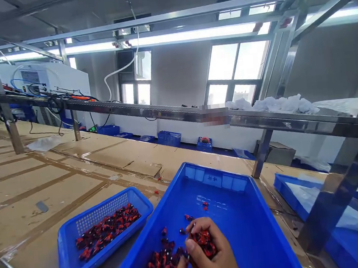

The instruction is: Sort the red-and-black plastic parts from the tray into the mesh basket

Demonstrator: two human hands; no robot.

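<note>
Over tray (239, 217), right grip (220, 258) curled

Metal frame (151, 110) before our windows (226, 62)
We see a white machine (64, 80) at left, crumpled white material (284, 105) along the frame's right side, and a blue crate (169, 138) beyond.

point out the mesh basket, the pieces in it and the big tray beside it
Mesh basket (93, 218), head view: inside of the far wall
Pieces (108, 232), head view: middle of the heap
Big tray (237, 221), head view: bare floor
</note>
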